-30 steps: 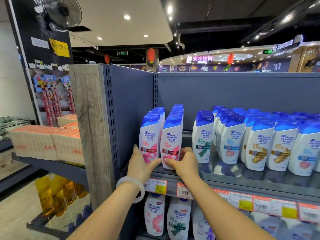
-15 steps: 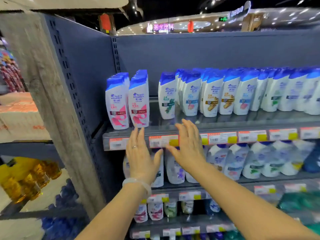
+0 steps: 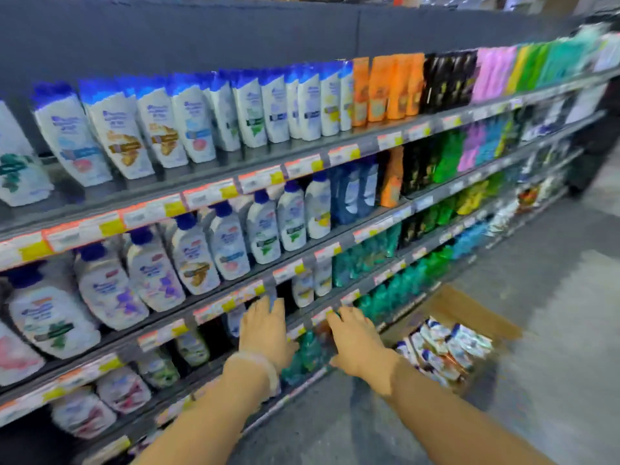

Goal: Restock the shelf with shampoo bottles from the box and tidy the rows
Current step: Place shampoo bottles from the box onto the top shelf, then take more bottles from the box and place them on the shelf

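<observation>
Down at the foot of the aisle, an open brown cardboard box (image 3: 469, 317) sits on the grey floor (image 3: 553, 270) just beside the base of the long grey metal shelf unit (image 3: 208, 182), likely parked there so bottles can go straight from box to row. Inside it lie white shampoo bottles with blue caps (image 3: 443, 347), packed on their sides in a jumble; blur hides which way each cap points, but their long axes run roughly flat, not upright. On the shelves, matching white, blue-capped bottles (image 3: 188, 125) stand with long axes vertical, caps up, labels facing the aisle so shoppers can read them.

Both arms reach forward and down. The left hand (image 3: 265, 330), with a pale bangle (image 3: 251, 367) at its wrist, is spread flat with fingers straight and grasps nothing, hovering before the lower shelf edges. The right hand (image 3: 355, 340) is likewise released and empty, its fingers extended, nearer the box. My judgement: the person is turning toward the box to fetch more stock.
</observation>
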A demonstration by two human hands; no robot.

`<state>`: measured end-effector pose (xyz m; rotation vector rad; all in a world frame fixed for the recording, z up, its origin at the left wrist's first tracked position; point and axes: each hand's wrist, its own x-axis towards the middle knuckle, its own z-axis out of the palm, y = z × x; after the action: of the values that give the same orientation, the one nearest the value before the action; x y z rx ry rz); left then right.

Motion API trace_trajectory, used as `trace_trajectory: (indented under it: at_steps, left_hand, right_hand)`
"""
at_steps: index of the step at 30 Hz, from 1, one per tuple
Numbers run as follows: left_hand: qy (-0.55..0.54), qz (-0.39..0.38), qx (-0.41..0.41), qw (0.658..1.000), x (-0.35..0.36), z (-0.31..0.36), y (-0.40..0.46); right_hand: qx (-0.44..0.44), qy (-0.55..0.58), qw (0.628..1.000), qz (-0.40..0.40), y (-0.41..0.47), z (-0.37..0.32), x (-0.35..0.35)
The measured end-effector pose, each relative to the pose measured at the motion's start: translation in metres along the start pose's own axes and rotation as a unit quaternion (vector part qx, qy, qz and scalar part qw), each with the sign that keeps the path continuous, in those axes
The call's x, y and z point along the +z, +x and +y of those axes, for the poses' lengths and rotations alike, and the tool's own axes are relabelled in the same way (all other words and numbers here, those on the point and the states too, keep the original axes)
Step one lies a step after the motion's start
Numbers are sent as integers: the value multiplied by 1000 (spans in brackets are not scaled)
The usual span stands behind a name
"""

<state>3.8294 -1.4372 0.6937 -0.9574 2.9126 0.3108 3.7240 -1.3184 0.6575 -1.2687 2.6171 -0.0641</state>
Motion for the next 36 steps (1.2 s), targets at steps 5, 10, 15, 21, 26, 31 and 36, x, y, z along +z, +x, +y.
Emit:
trace_trajectory:
  at_steps: [5,10,15,21,26,31,36]
  left_hand:
    - [-17,-35,60,997,59,151,4]
    - [-17,-65,127,990,94,291,12]
    - [-15,-89,147,985,117,394,51]
    - [-51,-99,134,985,146,497,144]
    - [-83,-117,74,987,145,565,234]
    - [-108,-87,22,990,129,598,310]
    - [-137,-94,-70,984,156,607,373]
  right_hand:
    - [91,21,996,7,-69,162,17]
    - [182,85,979,39,-99,289,15]
    - [242,143,960,6,-101,393,-2]
    - [233,81,969,-3,-52,523,-39]
    - [205,68,976,-4,9,614,-68]
    - [145,59,987,-22,83,671,-98]
    - [71,59,994,-55,174,709,-84]
